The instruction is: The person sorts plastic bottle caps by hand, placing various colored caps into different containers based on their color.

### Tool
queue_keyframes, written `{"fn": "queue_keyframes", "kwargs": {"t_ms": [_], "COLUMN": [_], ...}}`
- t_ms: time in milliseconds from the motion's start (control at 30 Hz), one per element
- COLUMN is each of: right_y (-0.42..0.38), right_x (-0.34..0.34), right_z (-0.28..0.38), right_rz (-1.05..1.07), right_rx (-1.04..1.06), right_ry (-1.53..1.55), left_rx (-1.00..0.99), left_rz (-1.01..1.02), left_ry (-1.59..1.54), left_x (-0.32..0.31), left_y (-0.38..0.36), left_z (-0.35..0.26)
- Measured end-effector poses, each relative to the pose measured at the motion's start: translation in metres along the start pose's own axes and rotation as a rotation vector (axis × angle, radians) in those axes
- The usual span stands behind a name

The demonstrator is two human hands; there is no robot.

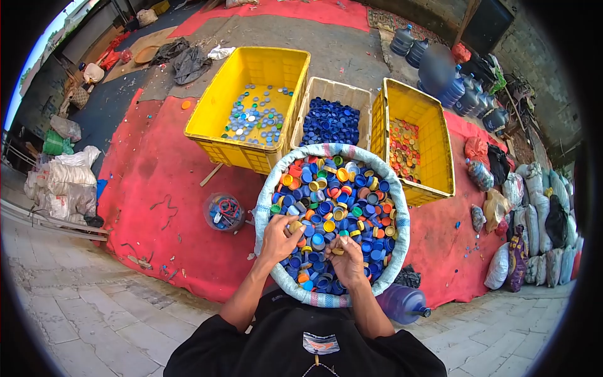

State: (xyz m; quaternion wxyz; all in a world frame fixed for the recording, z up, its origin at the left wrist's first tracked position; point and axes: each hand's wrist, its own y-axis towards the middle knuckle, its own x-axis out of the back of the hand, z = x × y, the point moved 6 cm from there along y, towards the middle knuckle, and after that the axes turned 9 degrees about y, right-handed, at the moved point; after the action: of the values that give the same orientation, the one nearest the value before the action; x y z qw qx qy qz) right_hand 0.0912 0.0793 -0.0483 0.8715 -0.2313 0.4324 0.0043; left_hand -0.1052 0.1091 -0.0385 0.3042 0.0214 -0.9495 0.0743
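A round sack with a rolled pale rim (264,207) is filled with mixed bottle caps (339,195), mostly blue with yellow, orange and green ones. On the left side of the pile, my left hand (281,239) has its fingers closed on a yellowish cap (294,227). My right hand (347,259) is over the lower middle of the pile, its fingers pinched on a tan-yellow cap (338,251). Beyond the sack stand a yellow crate (213,119) with pale caps, a whitish crate (342,90) with dark blue caps and another yellow crate (436,135) with orange and red caps.
A clear tub (224,212) sits left of the sack on the red mat (163,188). A blue water jug (405,303) lies near the sack's lower right. Filled sacks (534,195) line the right side, and more bags (66,182) are piled at the left.
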Motion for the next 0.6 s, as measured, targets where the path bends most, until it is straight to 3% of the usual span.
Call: {"fn": "queue_keyframes", "kwargs": {"t_ms": [33,133,267,433,533,600], "right_y": [0.004,0.013,0.030,0.047,0.046,0.047], "right_x": [0.008,0.011,0.009,-0.009,-0.031,-0.035], "right_z": [0.000,0.006,0.019,0.039,0.046,0.046], "right_rz": [-0.020,-0.058,-0.137,-0.177,-0.123,-0.153], "right_rx": [0.006,0.025,0.098,0.397,0.577,0.498], "right_ry": [-0.019,-0.082,-0.387,-1.179,-1.467,-1.482], "left_rx": [0.007,0.283,0.322,0.462,0.439,0.410], "left_rz": [0.021,0.207,0.264,0.257,0.219,0.234], "left_ry": [-0.140,-0.887,-1.373,-1.515,-1.435,-1.447], "left_x": [-0.002,-0.010,-0.002,0.002,0.011,0.019], "left_y": [0.000,-0.008,-0.015,-0.019,-0.013,-0.007], "left_z": [0.006,0.017,0.015,0.039,0.050,0.050]}}
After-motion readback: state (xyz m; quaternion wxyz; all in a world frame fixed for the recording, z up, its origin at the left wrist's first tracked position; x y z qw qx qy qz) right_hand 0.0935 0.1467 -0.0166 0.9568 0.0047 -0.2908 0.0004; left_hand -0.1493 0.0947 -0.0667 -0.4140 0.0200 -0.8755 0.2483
